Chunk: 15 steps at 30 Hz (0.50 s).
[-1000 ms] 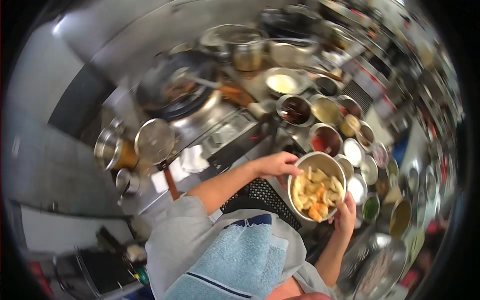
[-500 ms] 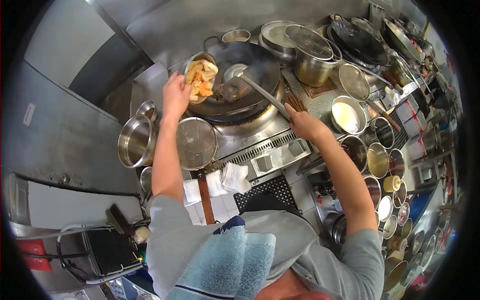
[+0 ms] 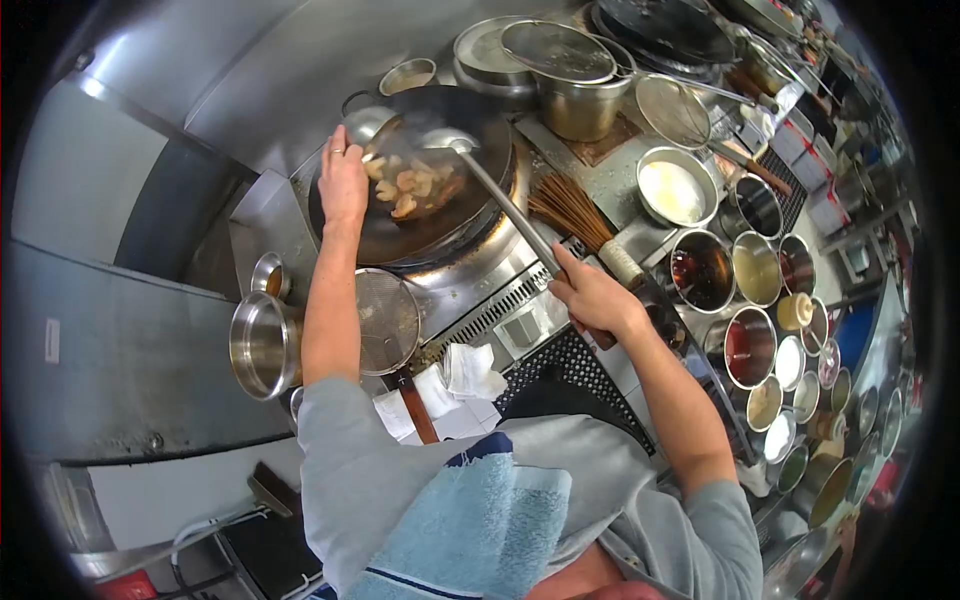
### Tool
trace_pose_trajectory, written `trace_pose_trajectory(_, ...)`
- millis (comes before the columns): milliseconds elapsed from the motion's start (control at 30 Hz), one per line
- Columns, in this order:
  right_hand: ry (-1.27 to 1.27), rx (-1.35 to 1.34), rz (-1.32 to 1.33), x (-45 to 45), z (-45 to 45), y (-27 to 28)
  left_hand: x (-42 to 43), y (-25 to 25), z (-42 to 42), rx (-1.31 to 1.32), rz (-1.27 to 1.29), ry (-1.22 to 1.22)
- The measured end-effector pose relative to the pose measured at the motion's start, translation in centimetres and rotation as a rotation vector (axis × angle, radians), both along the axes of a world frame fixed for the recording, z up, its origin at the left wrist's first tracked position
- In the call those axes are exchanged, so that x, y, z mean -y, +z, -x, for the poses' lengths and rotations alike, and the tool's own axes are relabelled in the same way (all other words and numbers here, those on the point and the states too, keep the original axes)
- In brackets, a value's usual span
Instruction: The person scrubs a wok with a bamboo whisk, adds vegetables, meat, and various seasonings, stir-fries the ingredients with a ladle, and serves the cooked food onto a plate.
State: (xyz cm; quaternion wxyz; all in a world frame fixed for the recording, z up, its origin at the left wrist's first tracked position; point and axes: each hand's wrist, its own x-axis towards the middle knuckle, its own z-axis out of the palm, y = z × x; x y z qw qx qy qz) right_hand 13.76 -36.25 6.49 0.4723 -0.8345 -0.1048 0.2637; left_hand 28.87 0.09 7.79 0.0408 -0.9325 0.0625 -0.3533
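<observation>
My left hand (image 3: 343, 185) is closed at the edge of a small metal bowl (image 3: 369, 124), which is tipped over the left side of a large dark wok (image 3: 375, 238). Pale and orange-brown pieces of food (image 3: 415, 185) lie in the wok, slightly blurred, with haze above them. My right hand (image 3: 595, 292) is wrapped round the handle of a long metal ladle (image 3: 505, 205). Its round head rests inside the wok near the far side, beside the food. The bowl's inside is partly hidden by my left fingers.
A bamboo brush (image 3: 572, 212) lies right of the wok. A round mesh strainer (image 3: 388, 322) sits at the front, near folded white cloths (image 3: 470, 372). A metal pot (image 3: 262, 345) stands left; several sauce containers (image 3: 748, 345) line the right. A stockpot (image 3: 580, 105) stands behind.
The food has gone from the bowl into the wok, and the bowl has tipped further. My right hand has drawn back along the ladle, uncovering the brush. The camera view has shifted.
</observation>
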Motion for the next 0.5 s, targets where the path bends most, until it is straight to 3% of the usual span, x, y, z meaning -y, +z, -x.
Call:
trace_pose_trajectory(67, -0.029, 0.003, 0.002, -0.5, 0.4, 0.1, 0.6, 0.1, 1.1, 0.047, -0.006, -0.032)
trace_pose_trajectory(167, -0.046, 0.017, 0.015, -1.0, 0.8, -0.1, 0.3, -2.1, 1.2, -0.106, -0.061, -0.069)
trace_pose_trajectory(267, -0.069, 0.017, -0.042, -1.5, 1.2, 0.2, -0.1, -2.4, 1.1, 0.038, -0.031, -0.076)
trace_pose_trajectory(367, -0.110, 0.128, -0.043, -1.8, 1.7, -0.8, 0.4, -2.8, 1.5, -0.160, -0.149, -0.058)
trace_pose_trajectory(400, -0.126, -0.054, -0.030, -1.1, 2.4, 1.9, -0.5, -2.1, 0.8, -0.215, 0.126, -0.088)
trace_pose_trajectory(433, -0.187, 0.237, -0.006, -1.4, 2.9, -1.9, -2.9, -2.7, 0.0, -0.047, 0.088, -0.191)
trace_pose_trajectory(467, -0.268, 0.284, -0.046, -0.8, 4.5, -1.5, -1.1, 0.6, 2.0, 0.031, -0.173, -0.105)
trace_pose_trajectory(500, -0.270, 0.252, -0.168, 0.6, 6.3, -0.9, -2.1, 0.8, 2.0, 0.076, 0.304, -0.240)
